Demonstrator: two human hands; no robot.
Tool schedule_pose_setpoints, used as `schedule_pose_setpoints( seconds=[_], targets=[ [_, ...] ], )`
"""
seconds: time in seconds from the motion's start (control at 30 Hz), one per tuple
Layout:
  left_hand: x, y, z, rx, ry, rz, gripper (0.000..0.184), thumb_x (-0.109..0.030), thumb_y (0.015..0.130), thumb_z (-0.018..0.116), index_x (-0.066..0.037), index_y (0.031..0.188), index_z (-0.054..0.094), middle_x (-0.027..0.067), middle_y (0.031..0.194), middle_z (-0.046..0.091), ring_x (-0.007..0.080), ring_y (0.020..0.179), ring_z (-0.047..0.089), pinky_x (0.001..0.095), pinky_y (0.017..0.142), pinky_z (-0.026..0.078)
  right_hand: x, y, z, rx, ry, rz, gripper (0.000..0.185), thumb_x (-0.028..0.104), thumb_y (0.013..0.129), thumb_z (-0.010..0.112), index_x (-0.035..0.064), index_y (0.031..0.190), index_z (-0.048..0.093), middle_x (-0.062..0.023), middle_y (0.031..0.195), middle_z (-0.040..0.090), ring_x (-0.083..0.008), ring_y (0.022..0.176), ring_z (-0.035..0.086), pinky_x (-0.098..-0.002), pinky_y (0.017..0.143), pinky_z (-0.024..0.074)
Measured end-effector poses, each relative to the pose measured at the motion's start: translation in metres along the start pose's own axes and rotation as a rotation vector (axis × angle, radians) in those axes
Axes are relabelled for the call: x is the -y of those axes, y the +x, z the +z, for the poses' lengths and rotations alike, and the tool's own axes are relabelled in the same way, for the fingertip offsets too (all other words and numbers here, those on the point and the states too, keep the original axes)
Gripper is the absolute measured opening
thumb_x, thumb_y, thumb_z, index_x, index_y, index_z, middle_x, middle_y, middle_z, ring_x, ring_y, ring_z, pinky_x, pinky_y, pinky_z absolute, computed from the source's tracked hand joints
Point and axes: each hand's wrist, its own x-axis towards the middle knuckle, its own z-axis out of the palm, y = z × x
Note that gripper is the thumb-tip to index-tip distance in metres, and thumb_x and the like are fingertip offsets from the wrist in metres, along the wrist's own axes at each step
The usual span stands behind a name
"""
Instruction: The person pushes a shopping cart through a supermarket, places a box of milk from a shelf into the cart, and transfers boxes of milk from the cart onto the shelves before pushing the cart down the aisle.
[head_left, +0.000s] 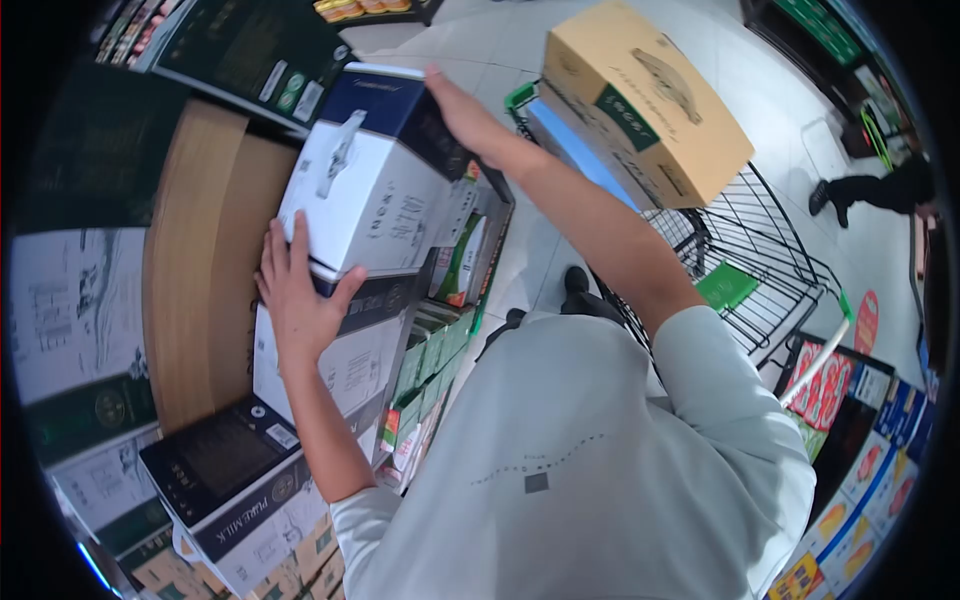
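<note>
A white and dark-blue milk box (pixel 385 200) with a carry handle on top lies between my two hands, on the stacked cartons at the left. My left hand (pixel 305 295) presses against its near end, fingers spread over the edge and thumb apart. The far corner is held by my right hand (pixel 465 115), whose fingertips curl over the top edge and are partly hidden. Directly under my left hand sits another white and dark carton (pixel 350 350). A dark carton marked PURE MILK (pixel 240 480) stands nearer to me.
To my right is a wire shopping cart (pixel 770 270) carrying a tan carton (pixel 650 110) with a handle. A brown wooden-looking panel (pixel 205 270) borders the stack on the left. Another person's dark-clothed leg (pixel 870 190) shows at the far right, near bright product displays (pixel 860 480).
</note>
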Motion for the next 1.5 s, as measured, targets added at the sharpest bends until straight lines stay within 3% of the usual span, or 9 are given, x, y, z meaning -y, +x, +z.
schedule_pose_setpoints(
  seconds=[0.13, 0.33, 0.5, 0.6, 0.73, 0.83, 1.23, 1.37, 1.5],
  targets=[
    [0.001, 0.000, 0.000, -0.006, 0.026, -0.011, 0.095, -0.062, 0.072, 0.068, -0.017, 0.147, 0.032, 0.0232, 0.150, 0.029, 0.0423, 0.137, 0.026, 0.0565, 0.110, 0.020, 0.031, -0.068, 0.004, -0.192, -0.541, -0.288, 0.067, 0.040, 0.086, 0.060, -0.0037, 0.133, 0.041, -0.0229, 0.130, 0.048, -0.0400, 0.125, 0.041, -0.0454, 0.106, 0.0311],
    [-0.014, -0.009, -0.011, -0.103, 0.071, 0.073, 0.074, -0.041, 0.081, 0.070, -0.005, 0.139, 0.042, 0.0234, 0.141, 0.040, 0.0411, 0.130, 0.037, 0.0496, 0.107, 0.030, 0.115, -0.148, -0.097, -0.357, -0.896, -0.802, 0.045, 0.025, 0.079, 0.070, 0.0043, 0.117, 0.056, -0.0132, 0.117, 0.055, -0.0313, 0.111, 0.051, -0.0394, 0.095, 0.0419],
    [-0.076, -0.046, -0.009, -0.517, -0.368, 0.218, 0.031, -0.009, 0.080, 0.071, 0.002, 0.108, 0.063, 0.0160, 0.103, 0.064, 0.0312, 0.097, 0.060, 0.0376, 0.088, 0.046, 0.113, -0.123, -0.222, -0.633, -1.159, -0.496, 0.046, 0.031, 0.085, 0.068, 0.0016, 0.118, 0.058, -0.0089, 0.110, 0.063, -0.0200, 0.100, 0.059, -0.0326, 0.086, 0.0466],
    [-0.116, -0.059, 0.042, -0.331, -0.700, 0.277, 0.022, -0.008, 0.077, 0.072, 0.001, 0.095, 0.065, 0.0155, 0.090, 0.066, 0.0308, 0.081, 0.062, 0.0357, 0.073, 0.049, 0.103, -0.109, -0.240, -0.342, -0.891, -0.103, 0.037, 0.031, 0.081, 0.070, -0.0007, 0.098, 0.062, -0.0091, 0.089, 0.063, -0.0172, 0.080, 0.060, -0.0301, 0.073, 0.0490],
    [-0.123, -0.082, 0.181, 0.234, -1.097, -0.120, 0.026, -0.016, 0.082, 0.071, 0.003, 0.098, 0.065, 0.0122, 0.072, 0.065, 0.0193, 0.063, 0.062, 0.0310, 0.062, 0.050, 0.089, -0.090, -0.231, -0.298, -0.766, 0.088, 0.039, 0.036, 0.084, 0.069, -0.0007, 0.097, 0.065, -0.0057, 0.081, 0.065, -0.0109, 0.073, 0.060, -0.0246, 0.070, 0.0482],
    [-0.105, -0.101, 0.237, 0.436, -0.866, -0.124, 0.026, -0.018, 0.085, 0.069, 0.003, 0.100, 0.066, 0.0074, 0.077, 0.067, 0.0101, 0.070, 0.061, 0.0259, 0.065, 0.050, 0.092, -0.094, -0.222, -0.360, -0.713, 0.021, 0.039, 0.039, 0.082, 0.070, 0.0002, 0.086, 0.065, -0.0044, 0.068, 0.060, -0.0112, 0.059, 0.055, -0.0272, 0.057, 0.0451],
    [0.001, -0.384, 0.397, 0.571, -1.108, -1.262, 0.024, -0.024, 0.083, 0.069, 0.000, 0.080, 0.066, 0.0100, 0.069, 0.066, 0.0205, 0.063, 0.066, 0.0325, 0.054, 0.053, 0.127, -0.235, -0.215, -0.611, 0.001, 0.219, 0.018, 0.017, 0.081, 0.069, 0.0003, 0.080, 0.062, 0.0036, 0.064, 0.045, -0.0068, 0.058, 0.035, -0.0232, 0.054, 0.0270],
    [0.021, -0.454, 0.434, 0.733, -0.462, -0.699, 0.033, -0.039, 0.077, 0.067, -0.006, 0.079, 0.073, 0.0175, 0.078, 0.070, 0.0310, 0.076, 0.068, 0.0398, 0.071, 0.053, 0.131, -0.290, -0.219, -0.681, -0.018, 0.241, 0.021, 0.021, 0.082, 0.067, 0.0006, 0.084, 0.062, 0.0041, 0.064, 0.045, -0.0065, 0.059, 0.036, -0.0224, 0.055, 0.0265],
    [0.023, -0.439, 0.453, 0.732, -0.617, -0.638, 0.025, -0.033, 0.076, 0.066, -0.011, 0.085, 0.074, 0.0162, 0.085, 0.070, 0.0319, 0.083, 0.069, 0.0394, 0.074, 0.053, 0.138, -0.314, -0.215, -0.844, -0.067, 0.266, 0.020, 0.022, 0.081, 0.067, 0.0031, 0.080, 0.060, 0.0030, 0.065, 0.045, -0.0079, 0.059, 0.036, -0.0231, 0.057, 0.0271]
  ],
)
